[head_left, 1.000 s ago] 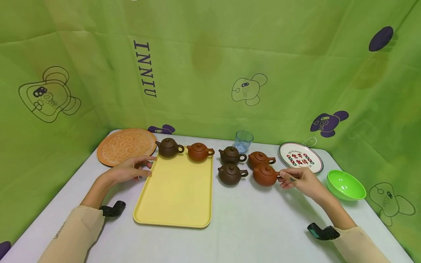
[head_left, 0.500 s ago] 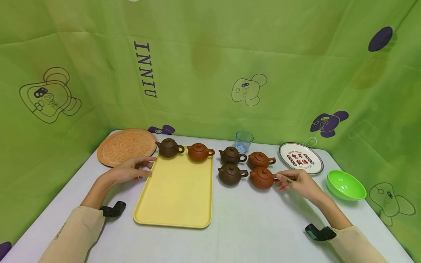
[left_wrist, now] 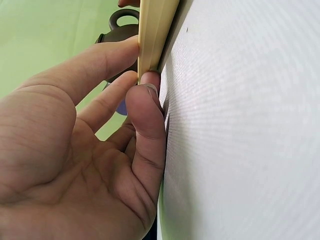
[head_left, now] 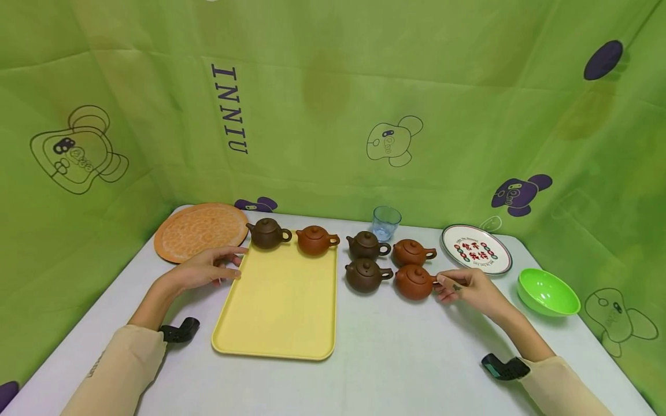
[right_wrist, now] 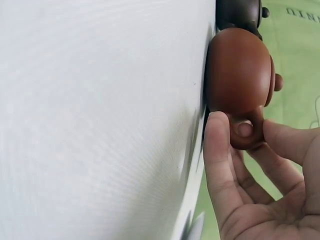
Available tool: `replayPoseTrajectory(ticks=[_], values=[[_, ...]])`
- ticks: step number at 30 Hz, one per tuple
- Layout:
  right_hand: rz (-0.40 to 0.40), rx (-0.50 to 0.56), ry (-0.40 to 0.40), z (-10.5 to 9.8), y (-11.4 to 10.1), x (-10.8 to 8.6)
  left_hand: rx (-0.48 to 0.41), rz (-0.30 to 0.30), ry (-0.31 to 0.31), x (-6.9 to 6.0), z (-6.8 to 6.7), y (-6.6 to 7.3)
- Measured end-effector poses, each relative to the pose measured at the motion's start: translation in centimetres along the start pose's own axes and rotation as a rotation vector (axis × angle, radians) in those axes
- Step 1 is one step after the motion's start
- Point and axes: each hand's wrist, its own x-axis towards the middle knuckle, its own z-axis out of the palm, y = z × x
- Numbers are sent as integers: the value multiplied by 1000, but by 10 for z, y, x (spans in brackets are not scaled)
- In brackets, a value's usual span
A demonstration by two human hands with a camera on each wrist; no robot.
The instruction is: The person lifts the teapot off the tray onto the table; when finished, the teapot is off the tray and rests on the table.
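Note:
My right hand (head_left: 470, 287) pinches the loop handle of a reddish-brown teapot (head_left: 414, 282), which stands upright on the table. The right wrist view shows the thumb and fingers around that handle (right_wrist: 247, 142). Left of it is a dark brown teapot (head_left: 364, 275). Just behind stand another reddish-brown teapot (head_left: 411, 253) and another dark one (head_left: 365, 245). My left hand (head_left: 200, 269) holds the left rim of a yellow tray (head_left: 281, 306) between thumb and fingers. At the tray's far end sit a dark brown teapot (head_left: 267, 234) and a reddish-brown teapot (head_left: 314, 241).
A round orange-patterned mat (head_left: 202, 231) lies at the back left. Behind the teapots stands a blue clear glass (head_left: 385, 223). To the right are a white plate (head_left: 476, 250) with red lettering and a green bowl (head_left: 547, 293). Green curtains surround the white table (head_left: 385, 358).
Over the last second my right hand has shifted the reddish-brown teapot slightly left and toward me, beside the front dark teapot. In the last half second it stays put. The left hand keeps its place.

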Motion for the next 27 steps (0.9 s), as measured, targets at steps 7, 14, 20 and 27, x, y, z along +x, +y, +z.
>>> replayPoseTrajectory(ticks=[7, 14, 20, 27], values=[[-1, 18, 3, 1, -1, 0, -4, 7, -1, -1, -1, 1], [8, 22, 10, 2, -1, 0, -3, 15, 0, -1, -1, 2], [26, 9, 23, 2, -1, 0, -3, 22, -2, -2, -1, 1], [35, -25, 95, -1, -5, 1, -2, 27, -4, 0, 0, -2]])
